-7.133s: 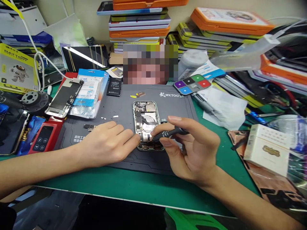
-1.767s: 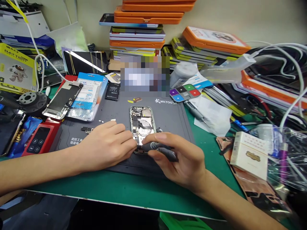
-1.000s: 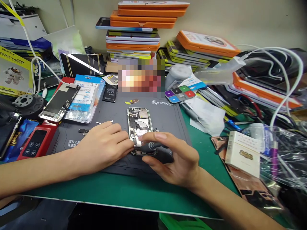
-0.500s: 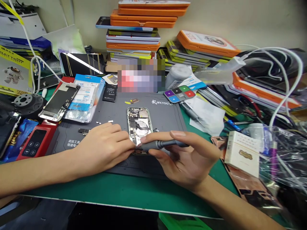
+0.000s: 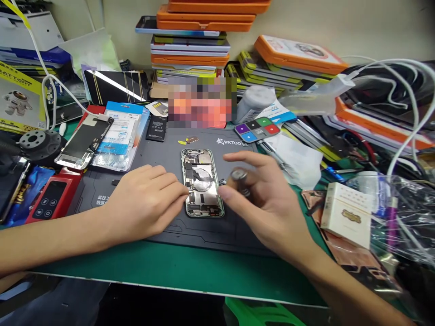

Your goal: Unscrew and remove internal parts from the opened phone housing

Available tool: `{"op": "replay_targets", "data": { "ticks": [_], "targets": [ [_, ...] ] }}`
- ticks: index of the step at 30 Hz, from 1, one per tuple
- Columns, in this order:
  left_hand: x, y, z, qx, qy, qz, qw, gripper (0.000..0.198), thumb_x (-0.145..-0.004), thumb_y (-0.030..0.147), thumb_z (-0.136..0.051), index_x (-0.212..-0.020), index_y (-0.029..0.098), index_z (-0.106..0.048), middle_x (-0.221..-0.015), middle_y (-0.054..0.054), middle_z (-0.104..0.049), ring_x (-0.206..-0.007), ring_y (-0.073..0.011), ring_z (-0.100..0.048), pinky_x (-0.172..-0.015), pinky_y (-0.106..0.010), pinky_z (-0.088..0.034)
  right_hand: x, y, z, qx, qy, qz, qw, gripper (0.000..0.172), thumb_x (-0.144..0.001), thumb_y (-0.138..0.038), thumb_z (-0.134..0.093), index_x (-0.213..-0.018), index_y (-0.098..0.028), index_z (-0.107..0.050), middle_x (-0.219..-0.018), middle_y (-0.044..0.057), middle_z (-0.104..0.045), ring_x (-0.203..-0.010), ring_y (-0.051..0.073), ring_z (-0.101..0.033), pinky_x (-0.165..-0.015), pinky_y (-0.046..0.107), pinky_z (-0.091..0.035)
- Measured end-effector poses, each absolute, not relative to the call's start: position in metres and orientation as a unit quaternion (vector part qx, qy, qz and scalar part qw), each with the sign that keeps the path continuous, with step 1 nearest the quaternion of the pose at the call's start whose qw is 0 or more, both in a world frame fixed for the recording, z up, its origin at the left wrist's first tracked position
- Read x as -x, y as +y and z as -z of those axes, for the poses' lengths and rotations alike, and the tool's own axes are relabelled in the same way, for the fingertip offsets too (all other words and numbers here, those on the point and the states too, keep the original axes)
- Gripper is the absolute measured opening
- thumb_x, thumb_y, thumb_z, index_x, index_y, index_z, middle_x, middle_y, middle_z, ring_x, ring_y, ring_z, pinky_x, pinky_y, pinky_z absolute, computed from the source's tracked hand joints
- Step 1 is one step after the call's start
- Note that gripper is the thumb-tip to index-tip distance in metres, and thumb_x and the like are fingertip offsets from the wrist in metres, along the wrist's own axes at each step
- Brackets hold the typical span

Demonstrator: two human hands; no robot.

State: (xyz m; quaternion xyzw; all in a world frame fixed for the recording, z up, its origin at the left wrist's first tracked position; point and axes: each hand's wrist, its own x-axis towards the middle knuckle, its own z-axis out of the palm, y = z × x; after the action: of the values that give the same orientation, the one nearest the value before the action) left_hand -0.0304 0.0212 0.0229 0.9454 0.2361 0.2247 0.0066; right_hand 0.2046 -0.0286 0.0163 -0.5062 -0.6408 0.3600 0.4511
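Observation:
An opened phone body (image 5: pixel 207 198) lies on the dark grey mat (image 5: pixel 217 235), its inner parts and round coil showing. My left hand (image 5: pixel 154 199) is closed beside its left edge, fingertips at the frame; whether they pinch anything small is hidden. To the right of the phone, my right hand (image 5: pixel 261 192) holds a dark screwdriver (image 5: pixel 239 179), blurred, its round end turned upward. Its index finger is stretched out above. Small yellow and copper-coloured pieces (image 5: pixel 189 141) rest beyond the phone. A black battery (image 5: pixel 157 128) lies farther back on the mat.
At the left are a detached screen (image 5: pixel 84 141), a blue-and-white packet (image 5: pixel 117 140) and a red device (image 5: pixel 54 197). Stacked orange cases (image 5: pixel 205 21) stand behind. A coloured tray (image 5: pixel 257 130), another screwdriver (image 5: pixel 277 156) and a white box (image 5: pixel 346 215) are at the right.
My right hand has drawn back rightward from the phone, and the screwdriver has swung from lying level to pointing upward. The phone's lower end is now uncovered. My left hand has barely moved.

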Motion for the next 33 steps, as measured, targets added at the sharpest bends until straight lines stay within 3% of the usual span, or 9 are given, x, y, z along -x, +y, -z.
{"op": "replay_targets", "data": {
  "ticks": [2, 5, 10, 17, 33],
  "targets": [
    [0.031, 0.021, -0.023, -0.945, 0.235, -0.226, -0.013, 0.022, -0.103, 0.022, -0.053, -0.096, 0.015, -0.073, -0.086, -0.004, -0.074, -0.08, -0.0203, -0.065, -0.069, -0.035, -0.045, -0.204, -0.03, -0.016, 0.537, -0.7, -0.283, 0.376, 0.027, -0.096, -0.024, -0.064, -0.123, -0.027, -0.06, -0.069, -0.005, -0.063, -0.056, 0.014, -0.059, -0.051, 0.025, -0.05],
    [0.032, 0.021, -0.023, -0.947, 0.228, -0.225, -0.028, 0.022, -0.103, 0.022, -0.053, -0.096, 0.015, -0.072, -0.086, -0.004, -0.074, -0.08, -0.0204, -0.064, -0.068, -0.035, -0.045, -0.201, -0.033, -0.012, 0.526, -0.765, -0.211, 0.306, 0.013, -0.097, -0.019, -0.064, -0.107, -0.027, -0.067, -0.084, -0.003, -0.077, -0.066, 0.014, -0.07, -0.062, 0.025, -0.055],
    [0.032, 0.02, -0.021, -0.952, 0.212, -0.22, -0.02, 0.022, -0.103, 0.024, -0.053, -0.094, 0.015, -0.072, -0.085, -0.004, -0.072, -0.079, -0.021, -0.063, -0.069, -0.036, -0.045, -0.201, -0.034, -0.005, 0.518, -0.787, -0.237, 0.236, 0.017, -0.096, -0.016, -0.065, -0.108, -0.027, -0.069, -0.1, -0.003, -0.081, -0.085, 0.017, -0.078, -0.074, 0.028, -0.056],
    [0.03, 0.018, -0.021, -0.968, 0.134, -0.208, -0.034, 0.018, -0.103, 0.02, -0.056, -0.096, 0.014, -0.071, -0.081, -0.004, -0.07, -0.077, -0.0185, -0.063, -0.069, -0.033, -0.045, -0.202, -0.032, -0.006, 0.515, -0.791, -0.254, 0.212, 0.015, -0.097, -0.015, -0.061, -0.103, -0.026, -0.07, -0.096, -0.002, -0.081, -0.082, 0.018, -0.077, -0.072, 0.028, -0.055],
    [0.028, 0.02, -0.022, -0.972, 0.123, -0.197, -0.044, 0.02, -0.104, 0.022, -0.054, -0.096, 0.015, -0.071, -0.084, -0.004, -0.072, -0.078, -0.0191, -0.063, -0.067, -0.035, -0.044, -0.199, -0.03, -0.008, 0.538, -0.771, -0.275, 0.203, 0.011, -0.098, -0.018, -0.061, -0.1, -0.024, -0.069, -0.094, -0.001, -0.081, -0.083, 0.02, -0.077, -0.073, 0.028, -0.054]
  ]
}}
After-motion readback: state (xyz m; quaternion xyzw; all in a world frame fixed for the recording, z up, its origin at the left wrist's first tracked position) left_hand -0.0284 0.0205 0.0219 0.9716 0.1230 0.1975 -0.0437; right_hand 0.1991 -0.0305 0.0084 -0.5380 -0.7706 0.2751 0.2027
